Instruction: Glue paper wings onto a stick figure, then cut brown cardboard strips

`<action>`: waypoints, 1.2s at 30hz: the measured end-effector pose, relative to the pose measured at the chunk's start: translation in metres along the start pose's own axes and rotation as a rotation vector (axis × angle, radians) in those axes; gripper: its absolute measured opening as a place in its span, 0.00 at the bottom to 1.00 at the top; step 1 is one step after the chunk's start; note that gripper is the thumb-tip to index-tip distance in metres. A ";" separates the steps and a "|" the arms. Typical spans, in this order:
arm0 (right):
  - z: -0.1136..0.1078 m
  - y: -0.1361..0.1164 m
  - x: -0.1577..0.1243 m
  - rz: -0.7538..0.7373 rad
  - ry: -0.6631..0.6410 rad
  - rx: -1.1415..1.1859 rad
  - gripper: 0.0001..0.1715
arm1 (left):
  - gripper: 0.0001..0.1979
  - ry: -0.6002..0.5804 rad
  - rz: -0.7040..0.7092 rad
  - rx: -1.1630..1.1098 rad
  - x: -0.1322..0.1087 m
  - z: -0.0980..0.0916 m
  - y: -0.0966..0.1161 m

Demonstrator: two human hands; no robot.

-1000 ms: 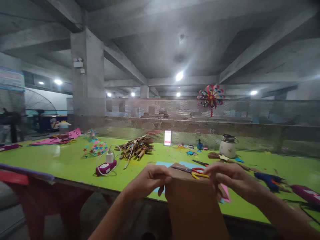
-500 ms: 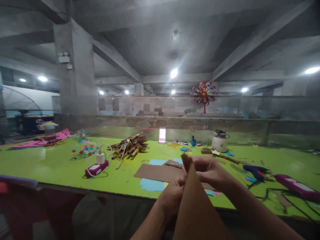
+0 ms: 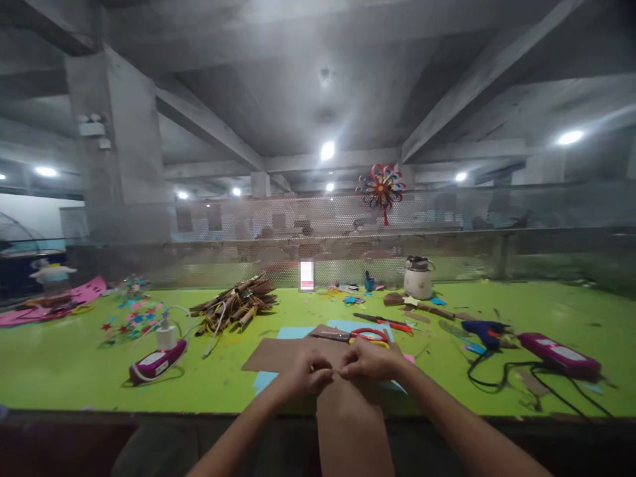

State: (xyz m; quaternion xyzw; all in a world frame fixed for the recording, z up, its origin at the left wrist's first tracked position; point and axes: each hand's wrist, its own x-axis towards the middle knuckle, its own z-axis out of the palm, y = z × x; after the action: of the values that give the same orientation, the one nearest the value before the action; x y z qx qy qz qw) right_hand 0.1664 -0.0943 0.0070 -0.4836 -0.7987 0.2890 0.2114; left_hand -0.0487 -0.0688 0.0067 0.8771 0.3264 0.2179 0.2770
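Observation:
A long strip of brown paper [image 3: 354,427] hangs over the table's front edge toward me. My left hand [image 3: 308,368] is closed in a pinch at the far end of that strip. Close beside it, my right hand [image 3: 368,361] pinches the same end, fingertips nearly meeting the left ones. Past the hands lie red-handled scissors [image 3: 368,336], resting on another brown paper sheet [image 3: 271,355] and light blue paper [image 3: 297,332]. A slim red-and-black tool [image 3: 390,324] lies just beyond the scissors. The fingers partly cover the strip's far end.
Rolled brown paper sticks [image 3: 241,305] are piled at left, behind a purple power strip [image 3: 158,362]. To the right lie a blue glue gun [image 3: 485,334], its black cord and a second purple power strip [image 3: 560,356]. A white jug [image 3: 418,278] stands near the mesh partition [image 3: 238,265].
The brown paper has gone from raised and folded up to lying flatter. Both hands have lowered toward the table, uncovering the scissors and red-and-black tool. My view has turned slightly right.

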 end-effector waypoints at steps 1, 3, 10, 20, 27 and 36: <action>-0.001 0.002 0.003 -0.002 0.001 -0.002 0.10 | 0.17 -0.003 0.001 0.025 0.004 0.002 0.000; -0.004 0.004 0.007 -0.011 0.002 -0.002 0.10 | 0.16 -0.013 -0.019 0.001 0.012 0.003 0.000; -0.007 0.007 0.013 -0.047 0.068 -0.004 0.13 | 0.22 -0.195 0.040 -0.186 0.023 -0.016 -0.001; 0.002 0.012 0.020 -0.050 0.220 -0.122 0.13 | 0.19 -0.228 -0.009 0.046 0.044 -0.023 -0.024; 0.002 0.019 0.022 -0.042 0.206 -0.226 0.11 | 0.13 -0.254 -0.046 0.029 0.047 -0.017 -0.035; 0.004 0.022 0.015 -0.098 0.212 -0.317 0.11 | 0.09 -0.168 0.093 0.037 0.041 -0.007 -0.038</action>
State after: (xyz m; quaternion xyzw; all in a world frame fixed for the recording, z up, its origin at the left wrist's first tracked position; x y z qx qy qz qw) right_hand 0.1717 -0.0740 -0.0091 -0.4993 -0.8299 0.0964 0.2293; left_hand -0.0412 -0.0140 -0.0032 0.9115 0.2648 0.1503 0.2766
